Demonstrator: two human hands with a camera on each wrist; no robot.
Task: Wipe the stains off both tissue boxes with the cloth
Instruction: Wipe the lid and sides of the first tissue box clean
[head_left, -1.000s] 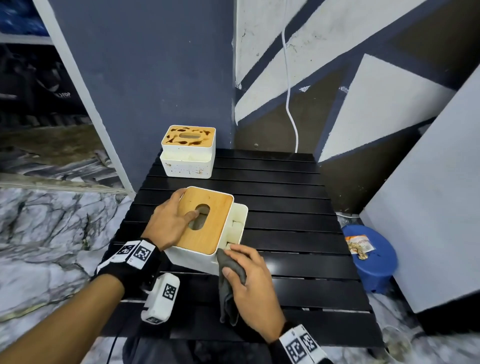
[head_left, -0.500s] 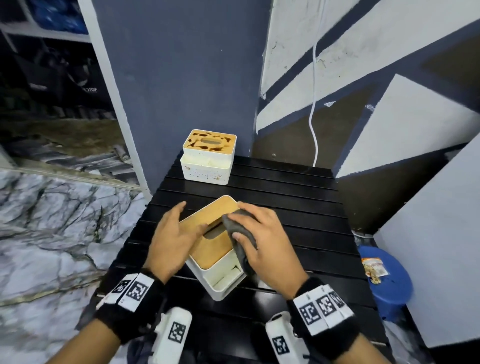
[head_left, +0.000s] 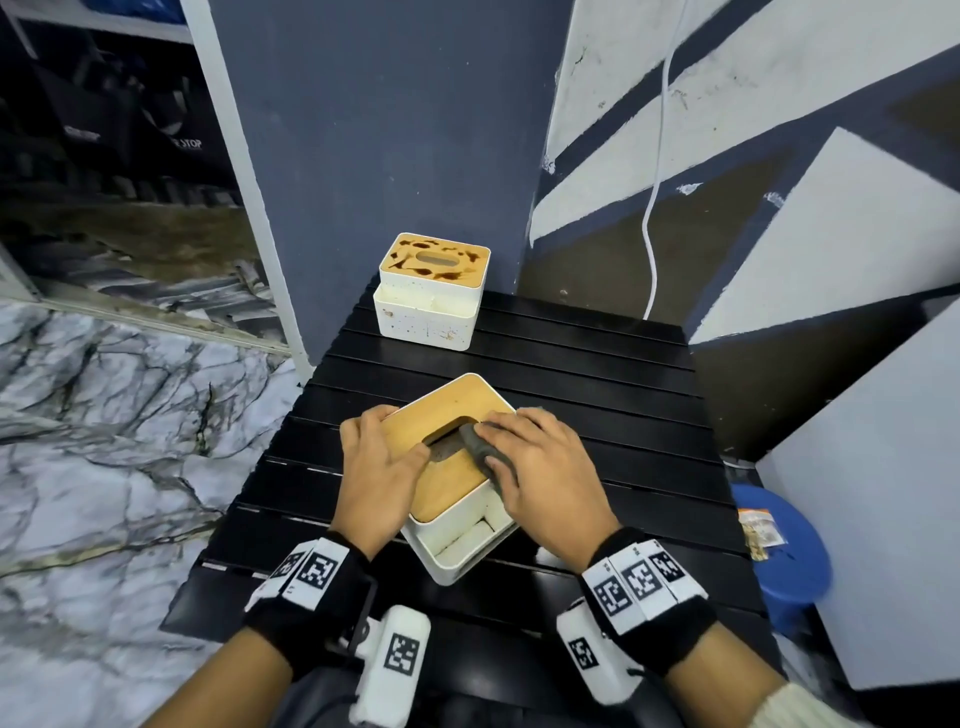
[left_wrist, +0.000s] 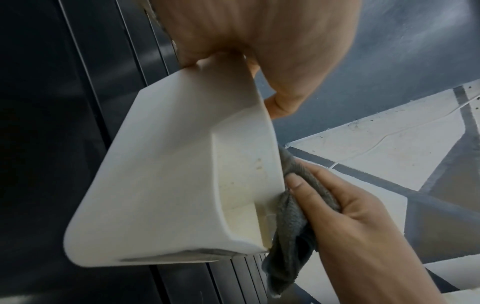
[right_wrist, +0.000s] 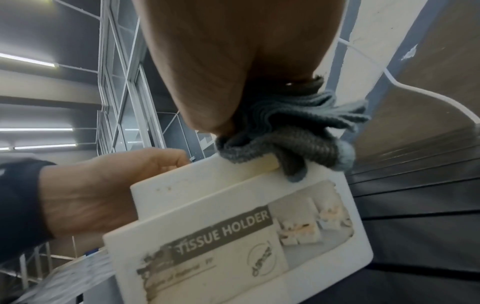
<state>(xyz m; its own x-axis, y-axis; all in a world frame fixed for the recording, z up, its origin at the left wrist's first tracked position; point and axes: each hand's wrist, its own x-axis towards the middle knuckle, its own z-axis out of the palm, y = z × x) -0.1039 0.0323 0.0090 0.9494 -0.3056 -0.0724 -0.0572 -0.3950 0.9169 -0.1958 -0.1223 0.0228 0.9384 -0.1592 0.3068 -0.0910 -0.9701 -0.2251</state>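
The near tissue box (head_left: 457, 405), white with a clean wooden lid, sits askew on the black slatted table (head_left: 571, 374). My left hand (head_left: 387, 441) grips its left edge, thumb on the lid. My right hand (head_left: 519, 447) holds the bunched grey cloth (head_left: 483, 452) and presses it on the lid beside the slot. The left wrist view shows the box's white side (left_wrist: 168, 185) and the cloth (left_wrist: 293, 226) hanging along its edge. In the right wrist view the cloth (right_wrist: 293, 133) lies on the box's rim above a "TISSUE HOLDER" label (right_wrist: 223, 228). The far tissue box (head_left: 434, 291) has brown stains on its lid.
The far box stands at the table's back left against a grey-blue pillar (head_left: 374, 156). A white cable (head_left: 654, 156) hangs down the painted wall. A blue stool (head_left: 779, 551) stands right of the table beside a pale panel (head_left: 883, 493). Marble floor (head_left: 104, 441) lies to the left.
My right hand carried the cloth from the box's near side up onto the lid by the slot. The box has turned askew under my left hand. The view has shifted.
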